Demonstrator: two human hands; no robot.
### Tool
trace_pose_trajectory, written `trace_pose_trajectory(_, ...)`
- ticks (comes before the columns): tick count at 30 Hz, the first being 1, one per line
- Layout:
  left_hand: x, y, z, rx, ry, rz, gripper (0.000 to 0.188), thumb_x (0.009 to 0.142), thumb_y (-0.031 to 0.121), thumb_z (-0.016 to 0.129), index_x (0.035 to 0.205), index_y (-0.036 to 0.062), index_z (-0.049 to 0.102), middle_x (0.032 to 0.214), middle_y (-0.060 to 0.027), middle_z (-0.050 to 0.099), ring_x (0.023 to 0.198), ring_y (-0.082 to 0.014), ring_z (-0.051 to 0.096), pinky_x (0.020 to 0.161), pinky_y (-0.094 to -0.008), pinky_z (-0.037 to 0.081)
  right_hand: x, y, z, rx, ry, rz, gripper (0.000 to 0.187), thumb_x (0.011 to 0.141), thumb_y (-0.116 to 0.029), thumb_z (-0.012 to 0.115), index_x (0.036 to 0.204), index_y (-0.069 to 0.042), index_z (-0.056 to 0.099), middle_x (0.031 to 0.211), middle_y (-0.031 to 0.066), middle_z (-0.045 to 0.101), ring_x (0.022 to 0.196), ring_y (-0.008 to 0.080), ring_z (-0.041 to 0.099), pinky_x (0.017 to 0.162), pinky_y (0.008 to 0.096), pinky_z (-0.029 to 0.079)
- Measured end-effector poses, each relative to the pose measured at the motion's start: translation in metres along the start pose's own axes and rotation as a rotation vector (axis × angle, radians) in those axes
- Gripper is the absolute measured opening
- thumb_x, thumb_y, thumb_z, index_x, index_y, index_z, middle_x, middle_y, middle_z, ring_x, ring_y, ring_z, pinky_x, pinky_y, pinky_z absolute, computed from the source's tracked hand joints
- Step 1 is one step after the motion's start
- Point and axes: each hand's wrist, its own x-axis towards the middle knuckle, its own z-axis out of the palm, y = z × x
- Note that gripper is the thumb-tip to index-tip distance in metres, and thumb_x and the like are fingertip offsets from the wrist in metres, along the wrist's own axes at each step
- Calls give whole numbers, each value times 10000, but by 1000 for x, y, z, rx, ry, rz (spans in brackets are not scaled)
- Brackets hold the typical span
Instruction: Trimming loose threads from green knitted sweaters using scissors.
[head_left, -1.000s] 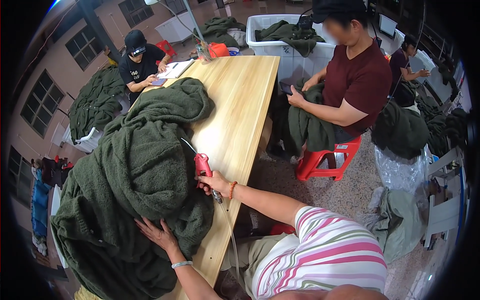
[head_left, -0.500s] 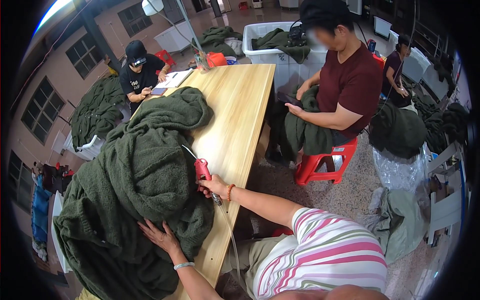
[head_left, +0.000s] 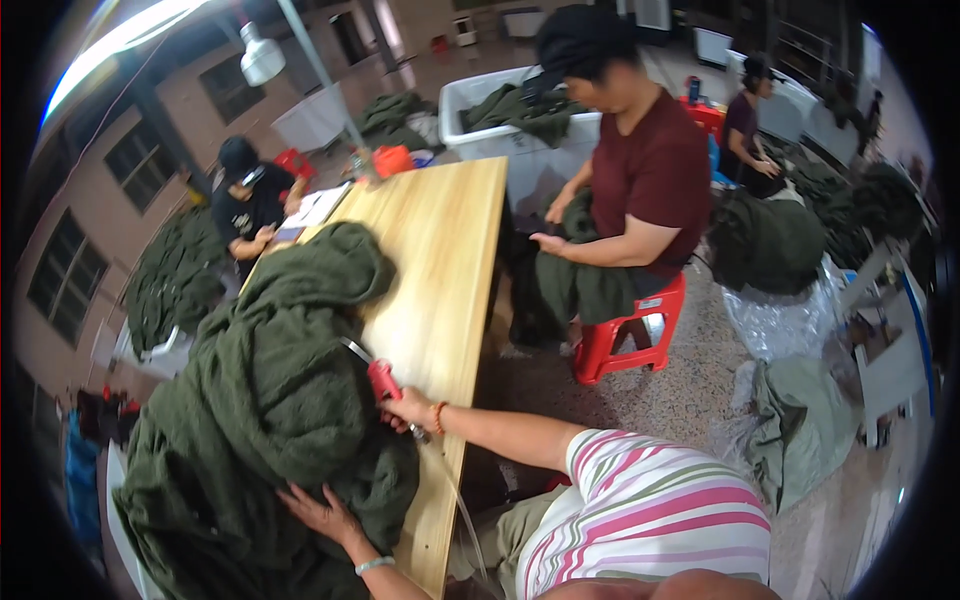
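Right hand: we find its fingers wrapped around a red, pistol-shaped air gun with a slim metallic nozzle; we cannot tell whether its tip touches cloth. Orange beaded bracelet at the wrist. Left hand: fingers spread, laid on a heaped, dark green, fleecy garment covering the left side of a pale, wood-grained bench. Pale bangle at that wrist. Translucent hose: runs from the gun toward the lower edge. Beyond the bench's right edge, we list a person in a maroon shirt seated on a red plastic stool, and a white plastic bin holding dark green cloth.
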Motion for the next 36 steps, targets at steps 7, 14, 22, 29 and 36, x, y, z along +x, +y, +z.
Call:
trace_pose_trajectory(7, -4, -6, 8, 84, 30, 16, 647, 951, 427, 538, 1477, 93, 362, 1544, -230, 258, 1390, -412, 300, 1124, -491, 268, 0, 1, -6, 29, -26, -16, 202, 900, -204, 630, 944, -9, 597, 748, 62, 637, 557, 131, 594, 498, 293, 530)
trace_pose_trajectory(14, 6, 11, -9, -119, -71, -66, 672, 822, 386, 665, 1360, 28, 483, 1445, -233, 412, 1387, -415, 299, 1145, -507, 216, 1, 6, -7, -33, -63, 7, 288, 916, -292, 585, 1029, -28, 611, 902, 110, 676, 680, 212, 647, 609, 353, 570)
trace_pose_trajectory(22, -1, 24, -15, -27, -44, -161, 745, 819, 265, 710, 1462, 132, 357, 1559, -202, 226, 1410, -408, 255, 1124, -502, 255, 3, 6, -9, -26, -70, -78, 190, 931, -206, 602, 870, -27, 622, 733, 47, 639, 554, 103, 592, 499, 280, 540)
trace_pose_trajectory(29, 3, 36, -20, -33, -65, -173, 750, 829, 292, 702, 1469, 125, 349, 1557, -219, 211, 1413, -412, 238, 1152, -503, 217, 1, 4, -16, -21, -71, -72, 202, 911, -253, 662, 915, -56, 621, 734, 28, 619, 529, 96, 567, 478, 268, 521)
trace_pose_trajectory(36, 26, 57, -66, -147, 16, 32, 598, 812, 182, 725, 1360, 103, 500, 1493, -221, 340, 1344, -407, 367, 1091, -484, 315, -2, 9, -21, 48, -93, -97, 196, 920, -250, 657, 956, -66, 602, 748, 21, 606, 544, 93, 568, 485, 270, 521)
